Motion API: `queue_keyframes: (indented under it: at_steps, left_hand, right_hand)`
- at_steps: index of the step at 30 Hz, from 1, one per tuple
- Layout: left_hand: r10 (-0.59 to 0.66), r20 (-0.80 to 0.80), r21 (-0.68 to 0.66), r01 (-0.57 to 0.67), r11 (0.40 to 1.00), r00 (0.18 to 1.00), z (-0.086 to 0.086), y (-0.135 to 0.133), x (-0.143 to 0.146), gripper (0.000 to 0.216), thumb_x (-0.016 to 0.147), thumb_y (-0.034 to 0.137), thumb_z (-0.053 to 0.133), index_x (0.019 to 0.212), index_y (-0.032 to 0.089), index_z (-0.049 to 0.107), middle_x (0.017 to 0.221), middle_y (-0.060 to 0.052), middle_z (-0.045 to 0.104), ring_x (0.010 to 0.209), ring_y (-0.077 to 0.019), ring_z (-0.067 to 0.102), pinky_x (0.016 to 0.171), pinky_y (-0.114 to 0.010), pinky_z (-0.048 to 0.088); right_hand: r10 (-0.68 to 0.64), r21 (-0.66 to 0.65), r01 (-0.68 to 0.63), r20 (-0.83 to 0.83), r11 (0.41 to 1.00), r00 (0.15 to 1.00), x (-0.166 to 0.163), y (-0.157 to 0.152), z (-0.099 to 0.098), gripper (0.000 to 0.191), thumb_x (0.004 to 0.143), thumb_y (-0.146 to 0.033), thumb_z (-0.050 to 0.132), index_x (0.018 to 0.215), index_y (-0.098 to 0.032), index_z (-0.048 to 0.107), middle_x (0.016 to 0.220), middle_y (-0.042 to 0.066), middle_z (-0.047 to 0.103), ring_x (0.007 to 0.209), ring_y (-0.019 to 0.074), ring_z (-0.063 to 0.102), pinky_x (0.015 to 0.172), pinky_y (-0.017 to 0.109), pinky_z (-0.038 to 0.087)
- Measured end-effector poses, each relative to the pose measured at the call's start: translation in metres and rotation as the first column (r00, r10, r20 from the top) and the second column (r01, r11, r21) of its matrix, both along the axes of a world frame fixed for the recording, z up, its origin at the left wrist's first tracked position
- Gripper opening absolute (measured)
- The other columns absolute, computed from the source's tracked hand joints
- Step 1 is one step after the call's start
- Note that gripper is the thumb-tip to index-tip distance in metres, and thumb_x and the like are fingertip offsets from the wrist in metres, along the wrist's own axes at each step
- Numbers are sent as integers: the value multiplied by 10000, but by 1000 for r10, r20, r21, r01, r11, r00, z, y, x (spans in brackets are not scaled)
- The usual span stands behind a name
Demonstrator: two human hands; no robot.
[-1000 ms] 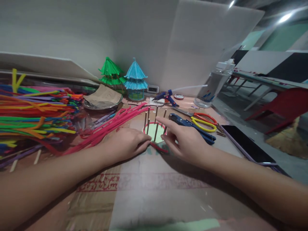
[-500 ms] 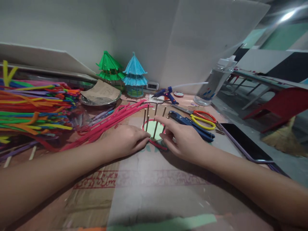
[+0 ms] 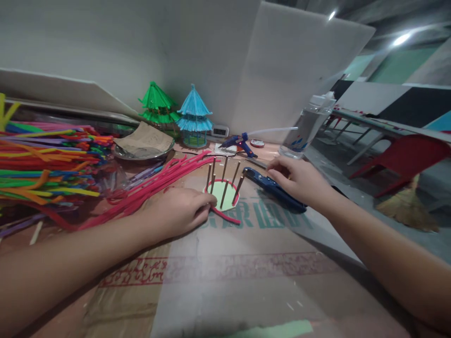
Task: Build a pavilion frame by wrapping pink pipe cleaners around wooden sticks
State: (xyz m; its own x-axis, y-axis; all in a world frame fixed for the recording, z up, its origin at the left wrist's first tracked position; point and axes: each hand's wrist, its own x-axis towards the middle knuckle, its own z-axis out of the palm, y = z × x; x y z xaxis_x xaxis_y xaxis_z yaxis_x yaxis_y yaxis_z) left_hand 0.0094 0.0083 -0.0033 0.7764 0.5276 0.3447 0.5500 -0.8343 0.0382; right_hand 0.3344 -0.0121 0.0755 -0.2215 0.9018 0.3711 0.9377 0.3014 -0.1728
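Observation:
A pale green disc (image 3: 221,195) with a pink-red edging lies on the table, and several thin brown sticks (image 3: 225,183) stand upright around it. My left hand (image 3: 185,206) rests at its left front edge, its thumb and forefinger pinching the pink pipe cleaner (image 3: 227,217), whose loose end trails in front of the disc. To the right, my right hand (image 3: 298,178) is closed over the scissors (image 3: 256,163); their blades show beyond the fingertips, while the hand hides the handles. Beneath that hand are blue-handled pliers (image 3: 276,188).
Pink pipe cleaners (image 3: 165,176) lie left of the disc, beside a heap of multicoloured ones (image 3: 45,159). Behind stand green (image 3: 158,103) and blue (image 3: 194,115) pagoda models, a metal bowl (image 3: 141,152), a glue gun (image 3: 239,143) and a clear bottle (image 3: 305,126).
My right hand has left the disc and moved right to the scissors, covering their red and yellow handles. My left hand stays by the disc with the pink pipe cleaner. The view has shifted slightly.

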Motion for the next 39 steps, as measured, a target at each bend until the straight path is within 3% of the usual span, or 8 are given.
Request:
queue_keyframes:
  at_steps: [6,10,15,18,23,30,35,39]
  left_hand:
    - [17,217,-84,1,996,976,1,0,-6,188,1010,336,542,940,232,682,819,-19,734,746,-201,691,687,-314,495]
    - [183,530,-163,-112,980,828,1,11,-6,253,971,448,589,1027,202,610,965,-60,688,879,-223,673,797,-356,557]
    - [313,511,-364,-129,923,801,-10,24,-2,500,929,564,658,1231,177,565,1194,-126,671,1111,-300,679,984,-512,578]
    - [340,521,-481,-60,875,783,-15,25,-2,568,942,591,660,1325,192,526,1334,-153,641,1197,-313,681,1030,-557,580]
    - [307,557,-541,58,839,772,-15,26,0,614,933,557,701,1395,201,511,1427,-172,624,1327,-316,650,1139,-581,537]
    - [273,555,-597,147,789,786,-13,29,3,798,858,507,782,1530,232,452,1325,-139,711,1265,-303,695,1144,-579,536]
    - [220,532,-568,152,809,817,-11,27,2,769,844,466,784,1504,218,477,1190,-84,735,1181,-265,708,1138,-520,527]
    - [222,511,-567,131,813,830,-10,26,3,751,860,457,758,1495,185,463,1168,-90,723,1102,-255,713,1049,-488,560]
  right_hand:
    - [-142,-70,155,161,986,977,40,34,-16,290,992,-307,580,1193,-200,759,1124,113,799,943,258,720,771,344,500]
    - [-175,-108,198,195,974,965,57,46,-22,347,994,-300,599,1263,-146,754,1284,171,780,1070,294,733,895,381,535]
    - [-146,-148,168,146,975,978,42,38,-18,368,1016,-369,590,1266,-163,764,1250,152,798,1093,295,749,930,381,552]
    - [-131,-150,146,103,978,986,28,38,-15,443,1008,-372,595,1390,-180,711,1377,167,749,1217,326,717,1017,416,537]
    - [-175,-210,166,-24,964,984,18,84,-14,665,982,-380,636,1595,-145,525,1571,203,611,1369,376,639,1118,462,499]
    - [-180,-287,144,-104,947,978,0,161,-26,542,929,-402,746,1375,-101,685,1406,216,723,1238,360,704,1045,420,531]
    - [-226,-259,182,-154,949,962,-14,171,-36,347,874,-327,796,1166,-146,755,1211,187,790,1162,373,728,1001,434,542]
    - [-266,-201,222,-229,954,936,-16,164,-31,326,868,-290,783,1161,-155,736,1156,184,799,1148,373,731,1004,457,547]
